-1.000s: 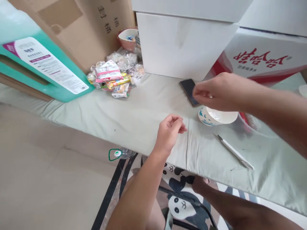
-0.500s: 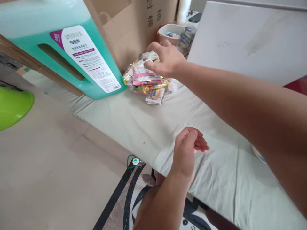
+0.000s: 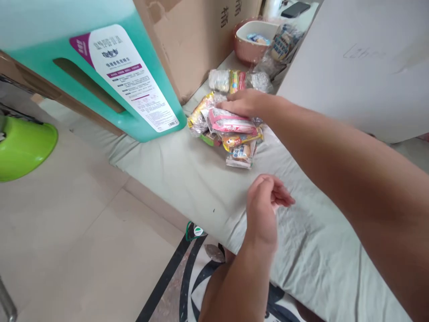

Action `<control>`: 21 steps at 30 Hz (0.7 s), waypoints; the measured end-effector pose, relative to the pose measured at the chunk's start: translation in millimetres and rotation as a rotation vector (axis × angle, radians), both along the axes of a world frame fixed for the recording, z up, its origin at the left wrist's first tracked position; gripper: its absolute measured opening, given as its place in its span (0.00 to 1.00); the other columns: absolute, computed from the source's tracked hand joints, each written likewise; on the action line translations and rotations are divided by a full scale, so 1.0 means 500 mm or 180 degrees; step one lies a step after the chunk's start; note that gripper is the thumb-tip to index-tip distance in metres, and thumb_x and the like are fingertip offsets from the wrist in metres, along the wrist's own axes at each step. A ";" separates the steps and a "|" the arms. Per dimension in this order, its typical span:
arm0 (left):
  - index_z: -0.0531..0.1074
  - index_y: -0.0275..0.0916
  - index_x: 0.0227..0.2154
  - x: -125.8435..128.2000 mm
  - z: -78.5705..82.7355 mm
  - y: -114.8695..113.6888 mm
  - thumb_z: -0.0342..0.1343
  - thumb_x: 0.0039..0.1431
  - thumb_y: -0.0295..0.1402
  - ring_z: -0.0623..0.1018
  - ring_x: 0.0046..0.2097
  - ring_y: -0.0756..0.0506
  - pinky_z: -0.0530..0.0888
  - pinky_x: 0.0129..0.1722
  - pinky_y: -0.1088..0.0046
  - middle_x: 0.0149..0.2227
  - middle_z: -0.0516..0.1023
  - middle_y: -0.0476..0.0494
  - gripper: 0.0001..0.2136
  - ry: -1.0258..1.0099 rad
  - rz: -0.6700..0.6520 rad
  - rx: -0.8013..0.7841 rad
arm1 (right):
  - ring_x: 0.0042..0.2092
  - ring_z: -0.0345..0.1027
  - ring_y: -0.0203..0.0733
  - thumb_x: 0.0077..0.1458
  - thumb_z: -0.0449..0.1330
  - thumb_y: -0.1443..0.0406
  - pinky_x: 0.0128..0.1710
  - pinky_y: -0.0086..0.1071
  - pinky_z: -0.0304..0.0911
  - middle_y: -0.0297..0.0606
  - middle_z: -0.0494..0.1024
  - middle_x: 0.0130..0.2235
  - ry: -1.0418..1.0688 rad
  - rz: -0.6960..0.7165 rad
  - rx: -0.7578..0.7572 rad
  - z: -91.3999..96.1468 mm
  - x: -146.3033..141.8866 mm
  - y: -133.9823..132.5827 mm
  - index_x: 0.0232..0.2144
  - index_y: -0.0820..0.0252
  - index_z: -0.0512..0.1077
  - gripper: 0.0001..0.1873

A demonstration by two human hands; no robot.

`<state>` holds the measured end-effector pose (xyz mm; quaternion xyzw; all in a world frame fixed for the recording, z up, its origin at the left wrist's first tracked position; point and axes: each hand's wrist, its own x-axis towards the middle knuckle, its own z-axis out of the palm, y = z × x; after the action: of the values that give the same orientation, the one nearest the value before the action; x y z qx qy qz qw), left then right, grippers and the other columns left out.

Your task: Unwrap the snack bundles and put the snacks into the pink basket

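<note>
Since the frame half a second earlier, the pile of snack packets (image 3: 234, 138) has been drawn away from the pink bowl (image 3: 246, 49) and toward the table's near edge. A few wrapped pieces (image 3: 231, 80) have been left behind by the bowl. The right hand (image 3: 243, 102) is laid palm down on the far side of the pile, its fingers stretched nearly flat and resting on the topmost wrappers rather than closed round any one of them. The thumb is hidden.

The left hand (image 3: 266, 210) is held above the cloth-covered table (image 3: 187, 174), near its front edge. Its fingers are half curled, the thumb close to the forefinger, and nothing is seen in it.

The pink packet (image 3: 231, 124) lies uppermost, just under the right fingertips. Its long axis runs nearly across the view, the right end dipped slightly toward the person. The pile sits between the teal jug (image 3: 100, 67) and the white box (image 3: 362, 67), clear of both.
</note>
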<state>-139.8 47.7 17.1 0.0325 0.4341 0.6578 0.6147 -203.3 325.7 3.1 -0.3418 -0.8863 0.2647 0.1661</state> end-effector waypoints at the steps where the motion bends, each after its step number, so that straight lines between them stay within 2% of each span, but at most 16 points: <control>1: 0.67 0.40 0.26 -0.005 0.003 -0.005 0.58 0.51 0.44 0.73 0.27 0.50 0.68 0.31 0.73 0.23 0.69 0.50 0.12 0.0082 0.0146 -0.0009 | 0.56 0.73 0.63 0.49 0.65 0.32 0.56 0.52 0.66 0.47 0.83 0.44 -0.0119 -0.0040 -0.0041 0.002 0.018 -0.017 0.36 0.56 0.81 0.35; 5: 0.62 0.42 0.26 -0.026 0.018 -0.033 0.56 0.52 0.43 0.70 0.27 0.51 0.68 0.30 0.74 0.23 0.65 0.53 0.12 0.0389 0.0704 0.0058 | 0.56 0.73 0.64 0.53 0.61 0.33 0.56 0.52 0.65 0.50 0.82 0.49 -0.0787 -0.0410 -0.0165 0.038 0.085 -0.097 0.43 0.56 0.82 0.37; 8: 0.61 0.43 0.27 -0.036 0.023 -0.053 0.54 0.54 0.42 0.67 0.27 0.52 0.68 0.29 0.74 0.24 0.63 0.53 0.11 0.0588 0.0933 0.0058 | 0.57 0.72 0.65 0.55 0.60 0.34 0.57 0.53 0.63 0.50 0.81 0.53 -0.1066 -0.0581 -0.0160 0.065 0.133 -0.157 0.47 0.56 0.82 0.36; 12: 0.61 0.42 0.27 -0.032 0.016 -0.064 0.55 0.58 0.38 0.66 0.29 0.52 0.66 0.31 0.75 0.27 0.62 0.52 0.10 0.1147 0.1196 0.0034 | 0.58 0.71 0.65 0.57 0.60 0.40 0.59 0.54 0.63 0.48 0.81 0.54 -0.1246 -0.0704 -0.0156 0.074 0.206 -0.241 0.52 0.55 0.81 0.32; 15: 0.66 0.42 0.34 -0.018 0.002 -0.059 0.61 0.58 0.35 0.71 0.37 0.51 0.70 0.37 0.77 0.35 0.68 0.50 0.08 0.1716 0.1453 -0.0099 | 0.59 0.70 0.69 0.61 0.55 0.45 0.59 0.61 0.62 0.51 0.81 0.55 -0.1589 -0.0871 -0.0193 0.072 0.263 -0.313 0.54 0.56 0.79 0.30; 18: 0.68 0.43 0.42 -0.001 -0.010 -0.048 0.68 0.53 0.32 0.76 0.45 0.49 0.74 0.46 0.74 0.43 0.72 0.47 0.17 0.1811 0.1128 -0.0138 | 0.66 0.63 0.72 0.62 0.52 0.50 0.59 0.69 0.59 0.51 0.76 0.62 -0.1450 -0.1058 -0.0115 0.073 0.313 -0.369 0.59 0.52 0.76 0.28; 21: 0.69 0.44 0.45 0.012 -0.016 -0.044 0.68 0.50 0.26 0.78 0.44 0.49 0.75 0.49 0.71 0.46 0.75 0.47 0.20 0.2015 0.0649 -0.0268 | 0.68 0.60 0.68 0.64 0.52 0.54 0.63 0.72 0.54 0.50 0.74 0.64 -0.0797 -0.1310 0.0265 0.072 0.359 -0.408 0.60 0.51 0.73 0.26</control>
<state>-133.5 25.7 9.2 0.1662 0.6313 0.6547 0.3812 -24.0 121.6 38.8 -0.5382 -0.8218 0.1441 0.1193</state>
